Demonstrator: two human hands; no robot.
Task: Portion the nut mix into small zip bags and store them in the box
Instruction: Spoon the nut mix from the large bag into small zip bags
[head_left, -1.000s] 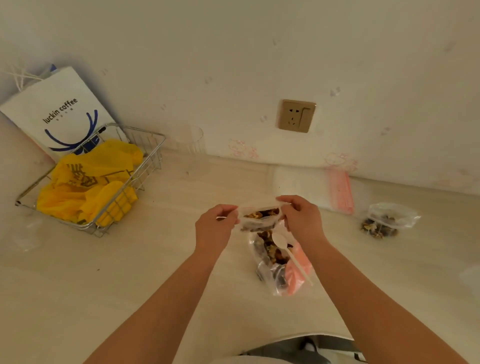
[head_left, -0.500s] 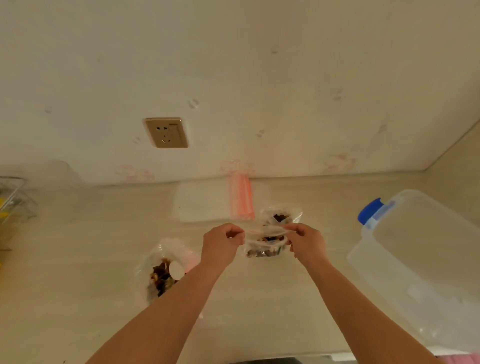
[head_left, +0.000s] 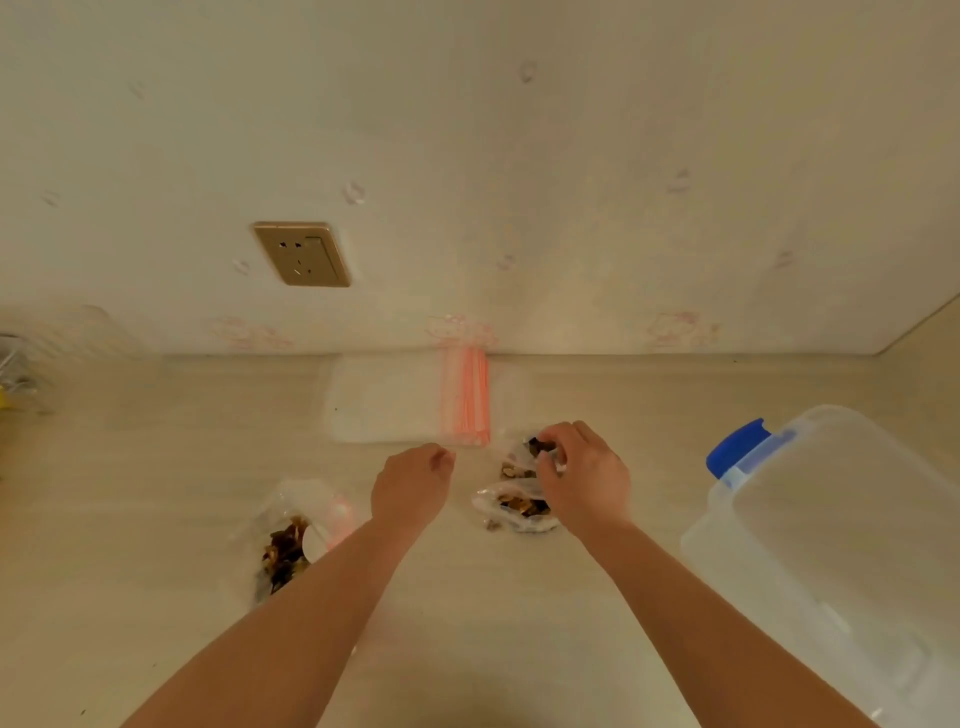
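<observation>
So this looks like the tail end of one portion: two filled small zip bags sit on the desk right of centre, one nearer and one just behind it. The right hand hovers over both, its fingers curled down onto the top of the far bag, so I'd call that grip pinching the far one, though the blur makes it hard to say how firmly. The left hand hangs in the air between the bags and the big nut mix bag, fingers curled in on nothing, basically clenched and idle.

My guess is the next move is lifting those filled bags over into the clear plastic box with the blue latch on the right. It's near, nothing lies between it and the bags. I can't tell if its lid is on or off, which matters, since a closed lid needs popping first.

The nut mix bag still has plenty in it, with a white spoon poking out, so more portions are probably coming. The stack of empty zip bags with pink strips lies against the wall, behind the hands. There's a gold wall socket above, and a bit of wire basket at the far left edge.
</observation>
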